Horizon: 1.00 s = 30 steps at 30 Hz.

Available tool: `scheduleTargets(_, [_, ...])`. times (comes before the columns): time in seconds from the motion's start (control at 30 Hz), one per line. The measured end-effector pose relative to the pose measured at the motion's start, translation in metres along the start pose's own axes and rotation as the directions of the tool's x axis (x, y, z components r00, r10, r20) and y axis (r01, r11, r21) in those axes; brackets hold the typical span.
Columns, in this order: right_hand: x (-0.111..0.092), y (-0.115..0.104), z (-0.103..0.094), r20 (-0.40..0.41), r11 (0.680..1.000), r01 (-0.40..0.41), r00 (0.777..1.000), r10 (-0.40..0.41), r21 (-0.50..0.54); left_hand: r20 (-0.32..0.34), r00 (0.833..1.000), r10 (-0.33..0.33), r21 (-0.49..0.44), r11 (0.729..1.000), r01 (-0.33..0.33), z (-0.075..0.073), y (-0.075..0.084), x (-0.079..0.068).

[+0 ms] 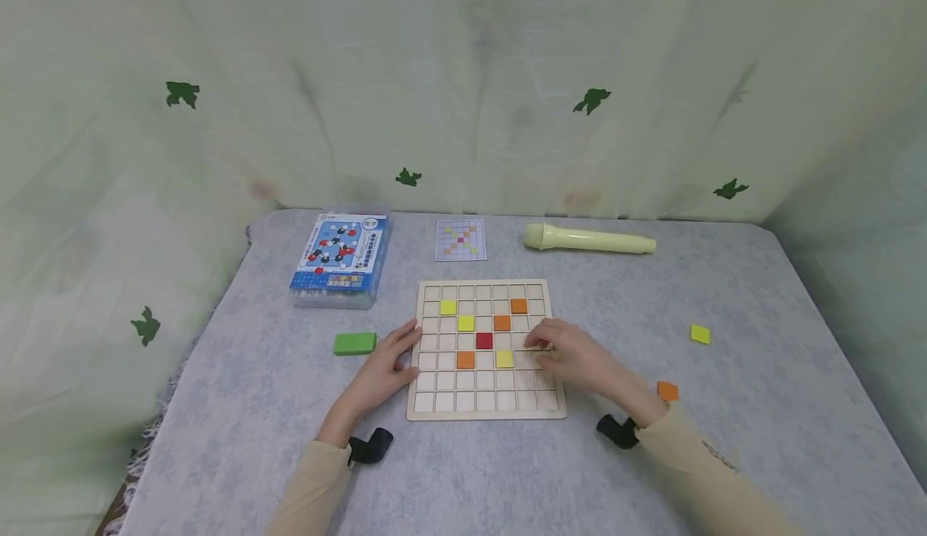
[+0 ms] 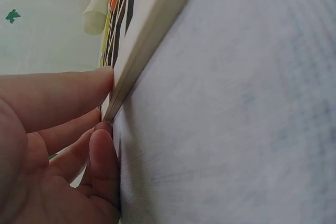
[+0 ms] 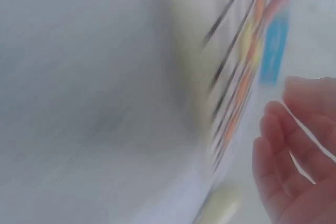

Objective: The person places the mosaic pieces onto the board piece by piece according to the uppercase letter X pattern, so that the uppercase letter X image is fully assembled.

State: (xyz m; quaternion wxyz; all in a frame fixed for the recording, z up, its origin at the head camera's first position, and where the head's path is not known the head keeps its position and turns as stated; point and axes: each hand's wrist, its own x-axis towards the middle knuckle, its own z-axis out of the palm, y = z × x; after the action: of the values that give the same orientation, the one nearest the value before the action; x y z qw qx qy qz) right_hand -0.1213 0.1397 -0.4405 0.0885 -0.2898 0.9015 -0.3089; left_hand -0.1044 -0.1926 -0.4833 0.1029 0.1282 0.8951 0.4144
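Observation:
A wooden grid board (image 1: 434,402) lies flat on the cloth. Three yellow tiles, three orange tiles and one red tile (image 1: 484,341) sit in its cells, roughly along crossing diagonals. My left hand (image 1: 381,367) rests at the board's left edge; in the left wrist view the thumb and fingertips touch its rim, with the fingers fairly straight. Over the board's right side is my right hand (image 1: 575,355), its fingers loosely bent. No tile shows between those fingers in the blurred right wrist view. To the right lie a loose yellow tile (image 1: 699,334) and an orange tile (image 1: 667,391).
Behind the board lies a small printed card (image 1: 460,240) with a coloured grid pattern. A pale yellow flashlight-shaped stick (image 1: 590,239) is at the back right. Back left stands a boxed molecule model kit (image 1: 340,258). A green block (image 1: 355,344) lies beside my left hand.

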Motion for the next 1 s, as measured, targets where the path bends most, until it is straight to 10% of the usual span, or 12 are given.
scheduleTargets(0.5, [-0.135,0.088,-0.056,-0.002,0.972,-0.213,0.977,0.214,-0.096,0.010,1.000,-0.011,-0.012,1.000,0.011,0.000,0.001,0.001])
scheduleTargets(0.73, [-0.138,0.091,-0.047,-0.038,0.965,-0.209,0.978,0.205,-0.156,0.013,1.000,-0.014,-0.011,1.000,0.014,0.000,0.002,0.001])
scheduleTargets(1.0, [-0.097,0.066,-0.037,-0.053,0.980,-0.166,0.986,0.161,-0.106,0.012,1.000,-0.012,-0.009,1.000,0.012,0.000,0.002,0.000])
